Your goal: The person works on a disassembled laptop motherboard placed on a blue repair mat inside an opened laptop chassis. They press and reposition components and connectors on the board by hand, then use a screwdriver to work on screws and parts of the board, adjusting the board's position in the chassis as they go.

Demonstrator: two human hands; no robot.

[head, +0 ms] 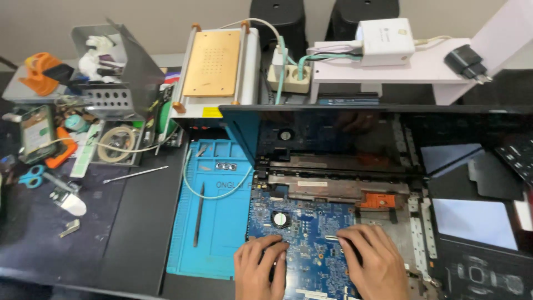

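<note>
Both hands rest on the blue laptop motherboard (311, 233) at lower centre. The left hand (261, 272) and right hand (372, 264) lie flat, fingers spread, gripping nothing. A blue repair mat (214, 222) lies just left.

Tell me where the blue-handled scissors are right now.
In the head view, the blue-handled scissors lie at the far left of the dark table, just below the orange tool.

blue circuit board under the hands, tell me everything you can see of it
The blue circuit board lies flat inside an opened laptop base, partly over a blue work mat. It is densely covered with small components and carries a round silver coin cell. The left hand and right hand press down on its near edge.
</note>
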